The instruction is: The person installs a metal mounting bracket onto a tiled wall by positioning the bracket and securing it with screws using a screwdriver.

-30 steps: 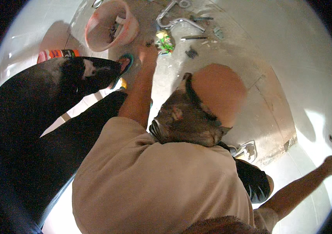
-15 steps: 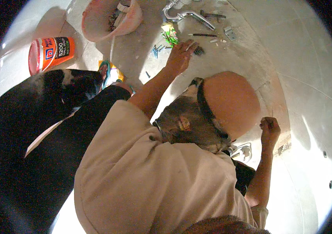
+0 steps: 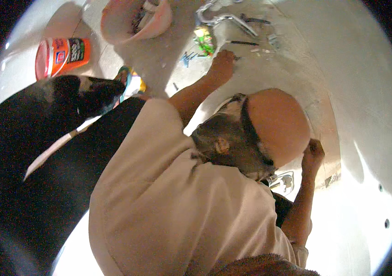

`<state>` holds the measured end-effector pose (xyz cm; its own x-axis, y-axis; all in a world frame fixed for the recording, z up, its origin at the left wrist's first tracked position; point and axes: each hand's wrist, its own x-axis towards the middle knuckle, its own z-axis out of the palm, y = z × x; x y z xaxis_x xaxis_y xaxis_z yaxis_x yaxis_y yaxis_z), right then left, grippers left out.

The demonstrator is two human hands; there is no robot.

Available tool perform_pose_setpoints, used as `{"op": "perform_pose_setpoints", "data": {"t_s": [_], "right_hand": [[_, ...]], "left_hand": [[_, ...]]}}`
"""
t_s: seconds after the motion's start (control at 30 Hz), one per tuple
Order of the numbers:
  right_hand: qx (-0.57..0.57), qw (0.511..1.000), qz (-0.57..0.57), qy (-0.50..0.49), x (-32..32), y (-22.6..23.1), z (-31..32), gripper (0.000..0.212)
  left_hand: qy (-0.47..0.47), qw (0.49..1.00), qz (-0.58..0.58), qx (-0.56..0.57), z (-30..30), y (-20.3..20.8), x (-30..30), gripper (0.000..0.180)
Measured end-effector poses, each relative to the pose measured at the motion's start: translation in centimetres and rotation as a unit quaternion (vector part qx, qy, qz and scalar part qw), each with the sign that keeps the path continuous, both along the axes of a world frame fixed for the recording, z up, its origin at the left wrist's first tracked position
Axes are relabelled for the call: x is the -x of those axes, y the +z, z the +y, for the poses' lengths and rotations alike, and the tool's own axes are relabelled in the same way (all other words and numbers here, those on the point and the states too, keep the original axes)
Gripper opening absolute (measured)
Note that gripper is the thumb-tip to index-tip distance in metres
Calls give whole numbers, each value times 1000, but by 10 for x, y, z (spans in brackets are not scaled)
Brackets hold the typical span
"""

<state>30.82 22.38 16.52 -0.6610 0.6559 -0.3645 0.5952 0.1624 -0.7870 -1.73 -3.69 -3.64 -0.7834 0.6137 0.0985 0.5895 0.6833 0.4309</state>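
Neither of my hands is in view. A co-worker in a beige shirt [image 3: 182,202] and a cap [image 3: 276,126] bends low before me. The co-worker's left hand [image 3: 223,63] is at the floor, its fingers closed beside a small dark piece; whether it holds it I cannot make out. Blue wall plugs [image 3: 189,58] and a green packet [image 3: 203,41] lie near that hand. The co-worker's right hand [image 3: 314,149] is raised and closed beside the cap; what is in it, if anything, is hidden.
A chrome pipe [image 3: 228,17], a thin black rod [image 3: 243,43] and a dark tool [image 3: 255,20] lie on the floor. A pinkish bucket [image 3: 113,27] holds debris. An orange paint bucket [image 3: 69,57] stands at left. Chrome fittings [image 3: 282,182] show under the co-worker's head.
The co-worker's left hand has gone from spread over the small dark pieces to closed there. The right hand has shifted slightly left and down, nearer the cap. The view has shifted slightly.
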Motion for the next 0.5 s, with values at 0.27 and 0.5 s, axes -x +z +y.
{"op": "perform_pose_setpoints", "data": {"t_s": [0.27, 0.5], "right_hand": [[-29, 995, 72, 61, 123, 68, -3, 25], [-209, 946, 247, 26, 142, 152, 2, 22]], "left_hand": [[-73, 847, -463, -251, 77, 178, 0, 27], [-308, 758, -543, -188, 152, 335, -25, 28]]}}
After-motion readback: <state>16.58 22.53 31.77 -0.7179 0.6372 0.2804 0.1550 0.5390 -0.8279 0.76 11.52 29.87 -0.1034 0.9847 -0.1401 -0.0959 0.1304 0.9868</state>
